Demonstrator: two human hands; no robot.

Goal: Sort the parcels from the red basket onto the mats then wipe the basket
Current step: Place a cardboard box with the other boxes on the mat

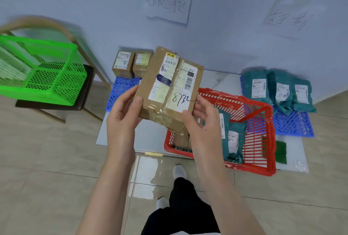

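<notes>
Red basket (263,106): lower right of centre; teal bags (233,140) lie inside, so the sorting is not finished.
Left mat (120,89): centre, behind your box; two small boxes (122,63) fill its back edge.
Cardboard box (169,88): centre, label facing up, probably so you can read it.
Left hand (122,120), right hand (203,121): each pinches a near corner, thumb on top.
Green cloth (280,152): right of the basket, probably for wiping.

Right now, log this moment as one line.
step: sorting | left hand: holds cardboard box | right hand: holds same box | red basket: teal bags inside | wipe: pending
</notes>
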